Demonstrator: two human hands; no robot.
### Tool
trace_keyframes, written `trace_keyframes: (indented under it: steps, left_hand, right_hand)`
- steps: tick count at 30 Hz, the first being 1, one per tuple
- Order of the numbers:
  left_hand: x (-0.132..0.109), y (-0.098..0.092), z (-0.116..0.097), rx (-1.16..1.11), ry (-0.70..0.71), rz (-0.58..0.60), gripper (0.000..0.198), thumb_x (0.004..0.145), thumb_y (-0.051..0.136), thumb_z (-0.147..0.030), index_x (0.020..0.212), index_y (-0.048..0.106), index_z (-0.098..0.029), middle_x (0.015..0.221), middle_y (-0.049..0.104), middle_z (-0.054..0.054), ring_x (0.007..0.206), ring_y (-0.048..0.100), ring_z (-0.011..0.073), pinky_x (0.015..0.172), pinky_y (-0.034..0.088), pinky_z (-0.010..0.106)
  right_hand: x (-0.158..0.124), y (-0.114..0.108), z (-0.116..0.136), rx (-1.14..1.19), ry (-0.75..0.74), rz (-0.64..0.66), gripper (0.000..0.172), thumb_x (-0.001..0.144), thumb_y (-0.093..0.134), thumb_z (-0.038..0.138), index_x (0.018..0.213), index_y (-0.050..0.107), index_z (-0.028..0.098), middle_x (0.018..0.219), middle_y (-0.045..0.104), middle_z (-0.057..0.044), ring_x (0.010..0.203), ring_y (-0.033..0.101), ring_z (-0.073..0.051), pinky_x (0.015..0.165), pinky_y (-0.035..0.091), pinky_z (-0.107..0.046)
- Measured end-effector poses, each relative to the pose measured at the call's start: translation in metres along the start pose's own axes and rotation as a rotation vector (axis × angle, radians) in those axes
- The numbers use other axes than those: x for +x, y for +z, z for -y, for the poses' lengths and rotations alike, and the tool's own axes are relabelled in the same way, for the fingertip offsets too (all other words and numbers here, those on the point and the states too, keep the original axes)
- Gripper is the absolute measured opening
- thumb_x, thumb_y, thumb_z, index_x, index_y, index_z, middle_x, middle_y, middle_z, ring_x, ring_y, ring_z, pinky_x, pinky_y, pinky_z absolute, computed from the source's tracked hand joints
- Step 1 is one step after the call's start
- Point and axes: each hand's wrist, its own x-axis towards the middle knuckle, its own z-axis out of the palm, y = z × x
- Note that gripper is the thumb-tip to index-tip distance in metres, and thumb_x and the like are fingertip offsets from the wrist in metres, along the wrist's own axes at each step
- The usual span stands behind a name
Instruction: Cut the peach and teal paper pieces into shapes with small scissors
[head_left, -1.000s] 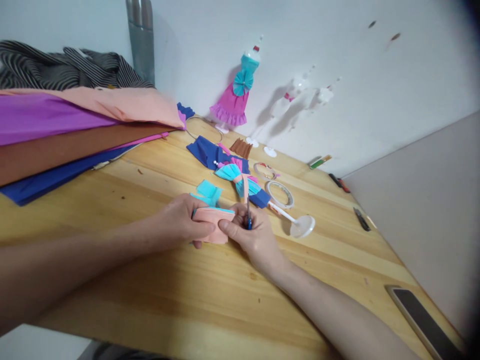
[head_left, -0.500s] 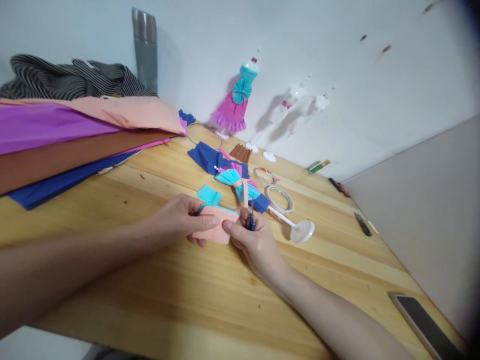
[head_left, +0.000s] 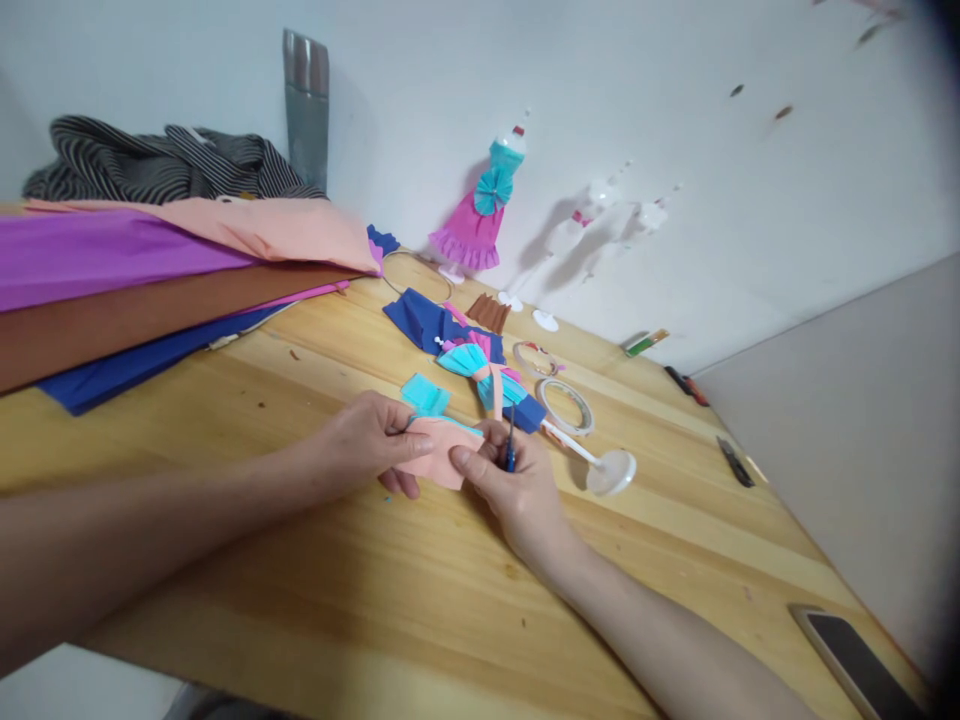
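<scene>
Peach crepe paper [head_left: 435,466], clamped in left grip [head_left: 371,437] and right grip [head_left: 517,488], beside blue-handled scissors [head_left: 511,457]. Could tear under uneven tension or a stray snip.

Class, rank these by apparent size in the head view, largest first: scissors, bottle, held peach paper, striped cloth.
1. Striped cloth
2. Bottle
3. Peach paper, partly covered
4. Scissors, partly hidden
</scene>
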Motion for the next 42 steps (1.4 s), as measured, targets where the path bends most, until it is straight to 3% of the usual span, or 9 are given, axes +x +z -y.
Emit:
trace_keyframes:
  steps: [4, 9, 12, 17, 21, 26, 32, 38, 42]
  left_hand:
    - [0.000, 0.000, 0.002, -0.007, 0.005, -0.009, 0.023, 0.075, 0.059, -0.032, 0.061, 0.063, -0.014, 0.048, 0.065, 0.003, 0.044, 0.062, 0.0139, 0.049, 0.049, 0.022]
    - [-0.002, 0.000, -0.001, 0.049, 0.026, 0.001, 0.023, 0.075, 0.060, -0.032, 0.060, 0.061, -0.014, 0.048, 0.065, 0.003, 0.045, 0.063, 0.0139, 0.047, 0.048, 0.021]
    - [-0.003, 0.001, -0.001, 0.081, 0.018, 0.016, 0.021, 0.074, 0.059, -0.031, 0.061, 0.060, -0.015, 0.047, 0.063, 0.002, 0.046, 0.063, 0.0148, 0.048, 0.048, 0.021]
    - [-0.001, -0.001, 0.003, 0.153, 0.074, 0.009, 0.026, 0.078, 0.054, -0.036, 0.062, 0.058, -0.015, 0.051, 0.062, 0.002, 0.051, 0.065, 0.0166, 0.051, 0.050, 0.023]
    - [-0.001, -0.003, 0.004, 0.332, 0.139, 0.007, 0.029, 0.081, 0.051, -0.036, 0.061, 0.056, -0.016, 0.054, 0.061, 0.001, 0.057, 0.067, 0.0176, 0.050, 0.046, 0.021]
    - [-0.003, -0.003, 0.003, 0.513, 0.187, 0.008, 0.033, 0.083, 0.048, -0.035, 0.059, 0.059, -0.014, 0.055, 0.064, 0.003, 0.055, 0.063, 0.0150, 0.050, 0.041, 0.020]
    - [-0.004, -0.003, 0.002, 0.325, 0.182, 0.040, 0.032, 0.080, 0.054, -0.040, 0.060, 0.058, -0.015, 0.053, 0.061, 0.001, 0.056, 0.065, 0.0163, 0.050, 0.044, 0.020]
    - [-0.002, -0.009, -0.002, 0.025, 0.102, 0.067, 0.065, 0.082, 0.037, -0.067, 0.072, 0.068, -0.011, 0.059, 0.067, 0.009, 0.053, 0.064, 0.0178, 0.052, 0.050, 0.025]
    - [-0.002, -0.009, 0.000, 0.059, 0.140, 0.097, 0.052, 0.078, 0.050, -0.062, 0.066, 0.063, -0.013, 0.059, 0.064, 0.006, 0.055, 0.061, 0.0159, 0.051, 0.046, 0.023]
  right_hand:
    - [0.001, -0.001, 0.006, -0.055, -0.031, 0.016, 0.036, 0.071, 0.074, 0.039, 0.058, 0.046, 0.021, 0.049, 0.036, 0.006, 0.048, 0.030, -0.009, 0.045, 0.021, -0.025]
    - [0.002, 0.001, 0.011, -0.071, 0.023, 0.080, 0.032, 0.069, 0.075, 0.042, 0.084, 0.066, 0.016, 0.054, 0.041, 0.005, 0.051, 0.032, -0.010, 0.049, 0.024, -0.026]
    - [0.000, 0.001, 0.012, -0.101, 0.013, 0.072, 0.028, 0.069, 0.074, 0.042, 0.075, 0.065, 0.016, 0.052, 0.040, 0.005, 0.050, 0.032, -0.010, 0.048, 0.024, -0.026]
    - [0.001, -0.007, 0.018, -0.076, -0.105, 0.036, 0.030, 0.076, 0.067, 0.045, 0.084, 0.068, 0.016, 0.051, 0.034, 0.007, 0.046, 0.029, -0.009, 0.046, 0.021, -0.026]
    - [0.002, -0.009, 0.026, -0.298, -0.241, 0.024, 0.023, 0.075, 0.069, 0.036, 0.084, 0.069, 0.015, 0.049, 0.028, 0.010, 0.043, 0.025, -0.008, 0.044, 0.021, -0.025]
    - [0.003, -0.003, 0.030, -0.495, -0.370, 0.078, 0.012, 0.076, 0.064, 0.026, 0.075, 0.068, 0.015, 0.048, 0.034, 0.008, 0.044, 0.030, -0.008, 0.044, 0.026, -0.024]
    - [0.008, -0.005, 0.024, -0.304, -0.152, 0.070, 0.022, 0.071, 0.065, 0.030, 0.057, 0.051, 0.018, 0.047, 0.035, 0.007, 0.044, 0.028, -0.007, 0.043, 0.024, -0.023]
    - [0.010, -0.006, 0.016, -0.098, 0.091, 0.057, 0.026, 0.067, 0.072, 0.037, 0.062, 0.057, 0.016, 0.051, 0.045, 0.004, 0.047, 0.036, -0.008, 0.047, 0.026, -0.024]
    - [0.009, -0.004, 0.019, -0.104, 0.114, 0.079, 0.027, 0.064, 0.072, 0.037, 0.061, 0.055, 0.017, 0.051, 0.045, 0.004, 0.048, 0.034, -0.008, 0.047, 0.025, -0.024]
